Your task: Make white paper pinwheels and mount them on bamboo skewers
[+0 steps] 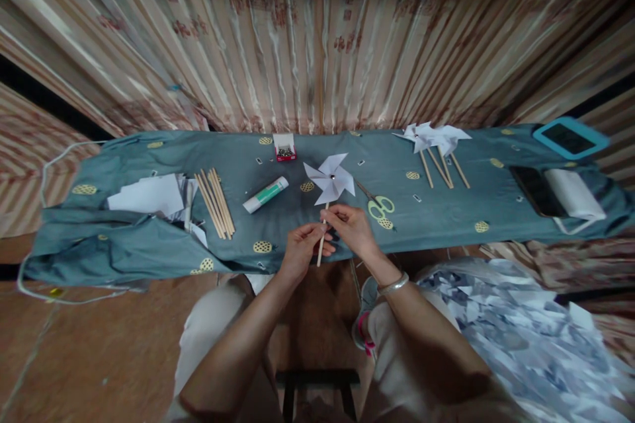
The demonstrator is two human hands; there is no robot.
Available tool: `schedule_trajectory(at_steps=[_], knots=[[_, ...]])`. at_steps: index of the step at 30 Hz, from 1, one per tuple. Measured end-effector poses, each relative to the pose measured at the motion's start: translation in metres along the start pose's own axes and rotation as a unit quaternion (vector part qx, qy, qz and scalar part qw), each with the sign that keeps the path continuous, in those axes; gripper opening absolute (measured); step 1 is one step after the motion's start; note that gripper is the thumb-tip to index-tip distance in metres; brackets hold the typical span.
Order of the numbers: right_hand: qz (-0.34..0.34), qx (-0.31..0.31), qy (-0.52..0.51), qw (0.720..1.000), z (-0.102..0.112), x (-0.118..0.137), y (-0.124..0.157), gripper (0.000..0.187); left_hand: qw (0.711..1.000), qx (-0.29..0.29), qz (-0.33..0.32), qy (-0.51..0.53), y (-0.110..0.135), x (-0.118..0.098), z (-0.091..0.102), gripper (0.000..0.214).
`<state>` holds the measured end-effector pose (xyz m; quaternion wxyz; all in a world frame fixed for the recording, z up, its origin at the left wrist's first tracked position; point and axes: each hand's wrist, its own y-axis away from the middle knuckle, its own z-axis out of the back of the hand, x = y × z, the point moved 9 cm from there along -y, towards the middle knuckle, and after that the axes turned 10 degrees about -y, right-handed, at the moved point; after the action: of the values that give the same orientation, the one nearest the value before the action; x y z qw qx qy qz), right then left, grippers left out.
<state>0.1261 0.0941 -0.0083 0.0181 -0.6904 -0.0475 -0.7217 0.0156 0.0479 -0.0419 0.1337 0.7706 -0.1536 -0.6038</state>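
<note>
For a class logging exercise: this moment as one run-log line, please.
left hand: pinching stick | right hand: pinching stick, higher | paper pinwheel: on stick | scissors: on cloth

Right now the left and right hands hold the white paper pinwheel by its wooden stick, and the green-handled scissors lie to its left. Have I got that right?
Not quite: the head view shows the green-handled scissors to the right of the white paper pinwheel. The left hand and right hand do hold its wooden stick.
</note>
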Motion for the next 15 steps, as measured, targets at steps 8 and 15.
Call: schedule_trajectory(at_steps=[8, 15], knots=[[-0.003, -0.086, -0.014, 0.996, 0.046, 0.006, 0.000, 0.044, 0.999, 0.039, 0.036, 0.000, 0.004, 0.004, -0.015, 0.055], [0.046, -0.145, 0.157, 0.976, 0.117, 0.034, -0.044, 0.052, 0.998, 0.051, 0.038, -0.006, 0.004, 0.008, -0.016, 0.051]])
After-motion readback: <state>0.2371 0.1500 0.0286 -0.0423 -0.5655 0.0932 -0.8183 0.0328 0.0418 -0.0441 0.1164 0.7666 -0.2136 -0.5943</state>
